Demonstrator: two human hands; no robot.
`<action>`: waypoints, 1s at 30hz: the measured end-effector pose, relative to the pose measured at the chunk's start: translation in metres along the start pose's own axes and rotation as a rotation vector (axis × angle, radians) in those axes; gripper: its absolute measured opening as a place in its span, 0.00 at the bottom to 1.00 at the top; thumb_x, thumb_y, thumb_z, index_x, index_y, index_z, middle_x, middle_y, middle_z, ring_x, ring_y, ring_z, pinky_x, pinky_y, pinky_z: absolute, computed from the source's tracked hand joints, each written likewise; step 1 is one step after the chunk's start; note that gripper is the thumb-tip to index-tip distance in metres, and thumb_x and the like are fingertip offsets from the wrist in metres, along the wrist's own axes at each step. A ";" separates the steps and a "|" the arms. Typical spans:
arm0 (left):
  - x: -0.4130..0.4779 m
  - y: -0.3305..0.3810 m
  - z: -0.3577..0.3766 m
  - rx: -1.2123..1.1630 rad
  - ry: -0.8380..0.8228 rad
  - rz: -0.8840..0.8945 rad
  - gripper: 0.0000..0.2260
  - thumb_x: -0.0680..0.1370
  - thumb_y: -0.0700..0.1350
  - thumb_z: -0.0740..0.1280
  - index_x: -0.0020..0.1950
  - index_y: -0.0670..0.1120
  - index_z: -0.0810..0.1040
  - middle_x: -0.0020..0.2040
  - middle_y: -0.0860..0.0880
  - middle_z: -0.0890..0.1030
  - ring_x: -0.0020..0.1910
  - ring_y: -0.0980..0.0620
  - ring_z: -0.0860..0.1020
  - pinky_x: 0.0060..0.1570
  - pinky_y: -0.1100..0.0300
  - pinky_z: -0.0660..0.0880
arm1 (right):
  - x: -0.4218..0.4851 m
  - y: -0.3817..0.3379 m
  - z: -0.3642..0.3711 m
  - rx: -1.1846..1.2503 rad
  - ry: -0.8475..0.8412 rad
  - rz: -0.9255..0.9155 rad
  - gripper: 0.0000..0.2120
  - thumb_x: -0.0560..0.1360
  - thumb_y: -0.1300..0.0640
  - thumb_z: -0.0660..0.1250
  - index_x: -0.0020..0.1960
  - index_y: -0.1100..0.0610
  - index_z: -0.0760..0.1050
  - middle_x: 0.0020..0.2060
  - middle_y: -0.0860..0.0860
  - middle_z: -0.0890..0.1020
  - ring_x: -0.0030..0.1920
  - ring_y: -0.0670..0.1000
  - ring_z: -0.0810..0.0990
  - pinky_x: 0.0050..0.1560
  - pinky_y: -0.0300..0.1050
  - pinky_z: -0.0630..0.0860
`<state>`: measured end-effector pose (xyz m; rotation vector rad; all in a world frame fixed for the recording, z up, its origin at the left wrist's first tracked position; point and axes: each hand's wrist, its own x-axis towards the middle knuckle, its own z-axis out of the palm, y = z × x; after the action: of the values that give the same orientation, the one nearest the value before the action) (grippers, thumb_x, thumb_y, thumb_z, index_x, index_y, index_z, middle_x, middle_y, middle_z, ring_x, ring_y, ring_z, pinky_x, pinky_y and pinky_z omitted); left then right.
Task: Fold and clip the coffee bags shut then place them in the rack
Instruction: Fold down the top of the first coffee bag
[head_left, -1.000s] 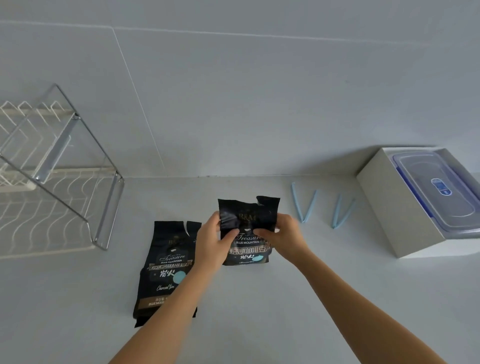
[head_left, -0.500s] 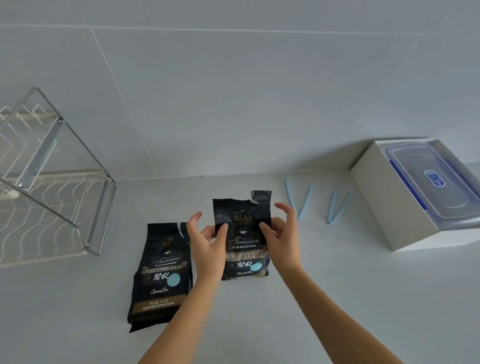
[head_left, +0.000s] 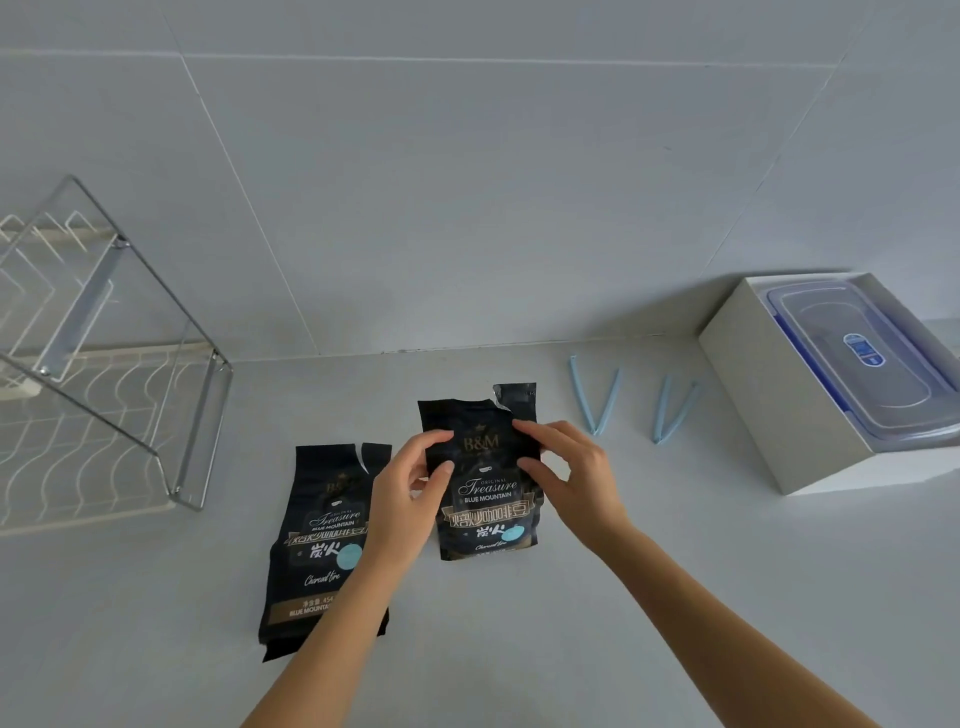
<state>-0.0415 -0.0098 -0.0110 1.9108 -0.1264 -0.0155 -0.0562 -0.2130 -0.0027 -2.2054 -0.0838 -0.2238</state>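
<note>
A black coffee bag (head_left: 485, 499) stands upright at the counter's middle, its torn top unfolded. My left hand (head_left: 410, 493) pinches the bag's upper left edge between thumb and fingers. My right hand (head_left: 569, 467) grips its upper right edge the same way. A second black coffee bag (head_left: 322, 540) lies flat to the left, partly under my left forearm, its top torn open. Two light blue clips (head_left: 596, 397) (head_left: 670, 410) lie open in V shapes to the right of the bags. The wire rack (head_left: 104, 374) stands at the far left.
A white box (head_left: 769, 395) holding a clear lidded plastic container (head_left: 862, 358) sits at the right, against the tiled wall (head_left: 467, 182). Grey counter (head_left: 675, 571) stretches in front of the bags.
One second ago the bag's top was folded down under both hands. The hands then opened and the top sprang up; now both hands pinch the upright bag's upper edges.
</note>
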 end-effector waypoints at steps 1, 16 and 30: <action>0.001 0.003 -0.001 0.013 -0.009 0.012 0.14 0.76 0.40 0.66 0.60 0.50 0.75 0.54 0.48 0.80 0.48 0.51 0.79 0.50 0.56 0.78 | 0.000 -0.002 0.000 0.024 0.003 0.005 0.18 0.73 0.60 0.69 0.62 0.50 0.76 0.48 0.44 0.78 0.48 0.40 0.77 0.48 0.27 0.72; 0.011 0.020 -0.018 -0.015 -0.252 0.000 0.19 0.73 0.41 0.71 0.55 0.63 0.74 0.54 0.63 0.77 0.53 0.68 0.75 0.46 0.71 0.77 | 0.013 -0.019 -0.022 0.118 -0.268 0.111 0.18 0.74 0.62 0.68 0.63 0.51 0.76 0.49 0.49 0.79 0.52 0.48 0.79 0.54 0.41 0.78; 0.001 0.014 -0.018 0.067 -0.141 0.048 0.19 0.71 0.42 0.73 0.59 0.56 0.77 0.52 0.65 0.77 0.54 0.71 0.74 0.54 0.64 0.75 | 0.006 -0.012 -0.017 0.159 -0.196 0.119 0.16 0.72 0.60 0.71 0.59 0.53 0.79 0.46 0.48 0.80 0.49 0.46 0.80 0.51 0.39 0.80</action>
<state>-0.0403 0.0021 0.0086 1.9720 -0.2711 -0.1145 -0.0542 -0.2195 0.0184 -2.0606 -0.0754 0.0641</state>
